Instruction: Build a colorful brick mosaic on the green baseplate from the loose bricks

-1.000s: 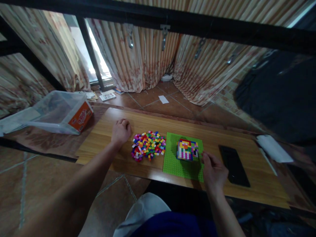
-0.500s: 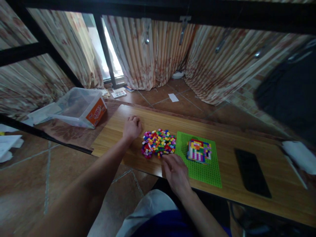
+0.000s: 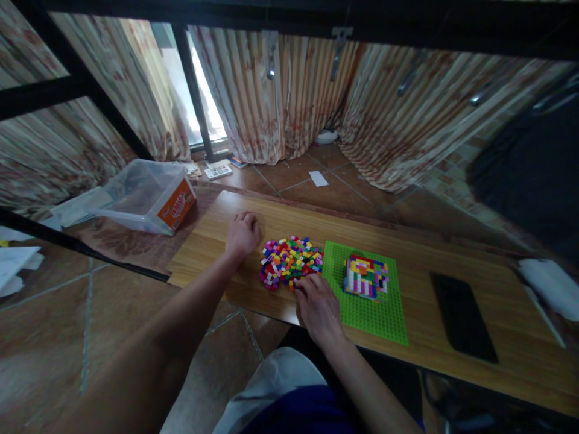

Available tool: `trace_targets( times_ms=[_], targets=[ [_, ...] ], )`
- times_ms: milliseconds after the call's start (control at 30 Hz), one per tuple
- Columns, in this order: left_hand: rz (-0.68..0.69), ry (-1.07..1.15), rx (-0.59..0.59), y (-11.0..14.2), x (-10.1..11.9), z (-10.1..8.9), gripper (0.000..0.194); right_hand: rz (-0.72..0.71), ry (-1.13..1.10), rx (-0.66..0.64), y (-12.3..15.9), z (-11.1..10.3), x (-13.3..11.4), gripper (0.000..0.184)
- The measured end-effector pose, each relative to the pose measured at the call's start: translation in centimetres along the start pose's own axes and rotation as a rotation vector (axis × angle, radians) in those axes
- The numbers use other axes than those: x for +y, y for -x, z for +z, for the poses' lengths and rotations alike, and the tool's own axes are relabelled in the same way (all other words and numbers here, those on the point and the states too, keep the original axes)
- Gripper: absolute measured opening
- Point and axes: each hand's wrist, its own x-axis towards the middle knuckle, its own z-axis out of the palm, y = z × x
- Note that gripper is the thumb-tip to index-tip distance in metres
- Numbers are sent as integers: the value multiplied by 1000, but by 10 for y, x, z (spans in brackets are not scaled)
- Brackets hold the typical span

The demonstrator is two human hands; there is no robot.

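Observation:
A heap of small colourful toy bricks (image 3: 289,260) lies on the wooden table. My left hand (image 3: 244,234) rests on the wood left of the heap, its fingers curled in with nothing visible in them. At the heap's near right edge is my right hand (image 3: 320,306), thumb and fingertips pinched together on what looks like one small pale brick. The fingers hide part of it. Right of the heap lies a green studded baseplate (image 3: 377,322), partly behind my right hand. On it stands a low block built of multicoloured bricks (image 3: 363,276), with white and purple stripes.
A black phone-like slab (image 3: 464,316) lies on the table (image 3: 280,214) to the right, with a white object (image 3: 549,288) beyond it. A clear plastic bin (image 3: 145,199) with an orange label sits on the floor at left. Curtains (image 3: 280,102) hang behind dark metal bars.
My right hand has shifted slightly up and left, bringing its fingertips further over the heap's near edge. My left hand has stayed in place.

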Motion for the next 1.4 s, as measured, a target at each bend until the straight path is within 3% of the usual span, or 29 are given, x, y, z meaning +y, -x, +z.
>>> trace_targets(
  times_ms=[167,367,533,667,800,967,1167,1400],
  targets=[
    [19,-22,19,0,0,0,21,42,-62,3,2,-9,-5,14],
    [23,-4,9,-2,-1,-1,22,272,-346,85,12,-41,0,15],
    [33,9,19,-4,-2,-1,23,466,-506,217,24,-65,25,23],
    [51,2,22,-4,-1,-3,23,569,-479,355,30,-82,56,29],
    [58,-24,28,-4,-2,-2,24,550,-265,419,29,-100,80,31],
    [54,-29,41,-4,-4,-1,24,429,-51,381,22,-106,92,33],
    [44,-27,29,-4,-2,-3,22,333,-28,372,15,-97,95,31],
    [40,-3,12,-4,-1,-3,24,359,-23,344,13,-99,94,30]
  ],
)
